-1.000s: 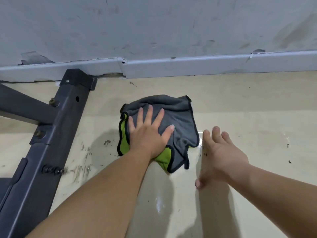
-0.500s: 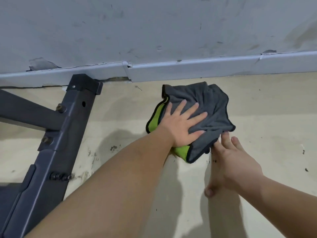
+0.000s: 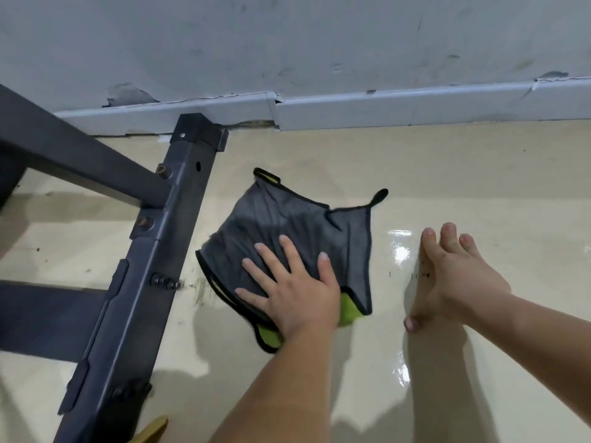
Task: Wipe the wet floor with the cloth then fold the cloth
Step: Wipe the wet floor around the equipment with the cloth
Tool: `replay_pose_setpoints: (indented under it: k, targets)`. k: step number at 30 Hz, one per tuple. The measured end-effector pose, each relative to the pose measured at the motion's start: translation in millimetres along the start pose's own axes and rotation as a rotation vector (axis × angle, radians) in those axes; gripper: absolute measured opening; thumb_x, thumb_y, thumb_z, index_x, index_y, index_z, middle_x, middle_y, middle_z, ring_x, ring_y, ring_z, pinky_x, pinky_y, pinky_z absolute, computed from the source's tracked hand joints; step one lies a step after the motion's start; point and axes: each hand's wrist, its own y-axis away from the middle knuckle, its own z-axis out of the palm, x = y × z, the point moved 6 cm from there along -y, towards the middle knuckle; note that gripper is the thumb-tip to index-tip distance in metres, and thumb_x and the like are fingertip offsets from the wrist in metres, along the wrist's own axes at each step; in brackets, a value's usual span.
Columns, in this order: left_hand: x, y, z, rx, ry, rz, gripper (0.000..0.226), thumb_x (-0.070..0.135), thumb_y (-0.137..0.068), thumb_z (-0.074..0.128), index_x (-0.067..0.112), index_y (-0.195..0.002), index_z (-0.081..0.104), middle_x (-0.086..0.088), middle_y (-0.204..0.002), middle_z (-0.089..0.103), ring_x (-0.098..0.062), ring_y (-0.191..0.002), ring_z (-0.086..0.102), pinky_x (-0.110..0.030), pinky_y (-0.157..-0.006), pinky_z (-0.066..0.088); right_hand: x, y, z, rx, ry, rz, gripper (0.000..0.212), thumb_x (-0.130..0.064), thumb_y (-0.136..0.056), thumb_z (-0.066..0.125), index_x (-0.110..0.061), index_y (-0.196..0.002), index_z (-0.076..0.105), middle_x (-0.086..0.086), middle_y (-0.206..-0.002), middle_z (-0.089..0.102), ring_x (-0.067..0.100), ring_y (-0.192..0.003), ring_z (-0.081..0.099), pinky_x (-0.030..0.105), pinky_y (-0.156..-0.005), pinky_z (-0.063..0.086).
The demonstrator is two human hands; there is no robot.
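Count: one grey microfibre cloth with black edging and a lime-green underside; two bare hands; one dark metal frame of square tubing with bolts; one cream glossy floor; one white skirting board, cracked at a joint, under one scuffed grey wall.

Landmark: the dark metal frame.

Cloth lies flat on the floor just to the right of the frame's long upright bar, near it but not touching. It is rumpled, grey face up, with green showing at the near edge and at one far corner loop. A black hanging tab sticks out at the far right corner.

Left hand: palm down on the near half of the cloth, fingers spread and extended flat, pressing rather than gripping. The cloth extends beyond the fingertips toward the skirting board, and green edge shows on both sides of the wrist.

Right hand: farther right of the frame, beyond the cloth, apart from it. Fingers straight and loosely together, thumb out, holding nothing. Hand appears braced on the floor.

Wet sheen on the floor between the cloth's right edge and the right hand, with bright reflections; a few dark specks nearby. Motion blur on the cloth's left edge.
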Motion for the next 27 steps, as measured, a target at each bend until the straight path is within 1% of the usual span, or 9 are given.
replay_pose_setpoints:
  k: [5,9,12,14,16,19,21,24,27]
  targets:
    - [-9.2,83.9,25.4,-0.087,-0.041,0.058,0.084,0.077,-0.095,0.007,0.032,-0.161,-0.020,-0.009,-0.169,-0.028,-0.041,-0.154,-0.030,-0.076,-0.115,-0.018,0.5,-0.4,1.1,-0.009,-0.058,-0.049,0.173,-0.068,-0.021,0.089,-0.032,-0.157,-0.011,-0.010,-0.165,-0.017,0.022,-0.155,-0.013,0.055,-0.119,0.028]
    - [-11.8,73.5,23.2,-0.109,-0.105,0.083,0.085,0.079,-0.093,0.002,0.034,-0.159,-0.028,-0.012,-0.168,-0.034,-0.044,-0.152,-0.033,-0.080,-0.112,-0.013,3.9,12.4,2.1,0.127,-0.104,-0.139,0.167,-0.081,-0.023,0.082,-0.035,-0.157,-0.007,-0.009,-0.165,-0.006,0.017,-0.155,0.001,0.056,-0.110,0.041]
    - [-10.5,60.0,19.1,-0.088,-0.103,0.099,0.085,0.082,-0.090,0.000,0.040,-0.160,-0.023,-0.015,-0.171,-0.026,-0.047,-0.154,-0.027,-0.082,-0.111,-0.008,9.9,48.6,14.9,0.287,-0.003,-0.236,0.127,-0.074,-0.068,0.073,-0.030,-0.159,-0.004,-0.003,-0.169,-0.004,0.015,-0.155,0.008,0.041,-0.110,0.041]
    - [-1.1,47.4,15.3,-0.077,-0.090,0.108,0.083,0.082,-0.091,-0.001,0.042,-0.161,-0.019,-0.017,-0.171,-0.023,-0.050,-0.154,-0.023,-0.084,-0.111,-0.007,22.4,74.9,23.7,0.354,0.026,-0.294,0.091,-0.067,-0.088,0.058,-0.033,-0.157,0.012,-0.008,-0.165,0.015,0.012,-0.150,0.022,0.035,-0.107,0.041]
    - [16.4,29.5,12.8,-0.070,-0.090,0.075,0.080,0.079,-0.093,0.000,0.041,-0.162,-0.017,-0.018,-0.171,-0.023,-0.052,-0.153,-0.022,-0.085,-0.111,-0.005,50.0,92.5,27.0,0.327,-0.083,-0.261,0.058,-0.060,-0.094,0.052,-0.038,-0.145,0.036,-0.017,-0.148,0.039,0.008,-0.135,0.040,0.034,-0.094,0.049]
    - [51.1,18.9,12.7,-0.091,-0.090,0.014,0.077,0.072,-0.098,0.001,0.035,-0.164,-0.015,-0.018,-0.171,-0.023,-0.054,-0.153,-0.021,-0.085,-0.111,-0.002,95.8,117.0,29.5,0.299,-0.164,-0.177,0.025,-0.050,-0.097,0.050,-0.039,-0.119,0.056,-0.018,-0.124,0.057,0.010,-0.110,0.057,0.035,-0.083,0.054]
    - [85.2,31.1,23.1,-0.091,-0.100,0.132,0.076,0.071,-0.100,0.002,0.033,-0.165,-0.014,-0.017,-0.171,-0.023,-0.053,-0.153,-0.022,-0.085,-0.111,-0.004,131.1,135.0,30.9,0.296,-0.232,-0.114,0.024,-0.049,-0.097,0.048,-0.037,-0.115,0.060,-0.015,-0.117,0.061,0.012,-0.104,0.060,0.037,-0.085,0.054]
    - [141.9,72.4,40.1,-0.084,-0.155,0.416,0.076,0.070,-0.100,0.001,0.033,-0.164,-0.014,-0.014,-0.172,-0.023,-0.052,-0.153,-0.023,-0.083,-0.112,-0.008,181.9,160.1,36.0,0.288,-0.355,-0.008,0.035,-0.044,-0.098,0.048,-0.034,-0.129,0.061,-0.017,-0.127,0.060,0.011,-0.112,0.060,0.036,-0.096,0.050]
    - [188.4,137.0,65.4,-0.101,-0.232,0.685,0.077,0.072,-0.099,-0.002,0.034,-0.165,-0.013,-0.012,-0.173,-0.021,-0.051,-0.154,-0.024,-0.081,-0.113,-0.009,227.4,183.5,47.7,0.315,-0.391,0.078,0.033,-0.038,-0.098,0.049,-0.035,-0.129,0.061,-0.017,-0.128,0.061,0.011,-0.104,0.062,0.035,-0.093,0.051]
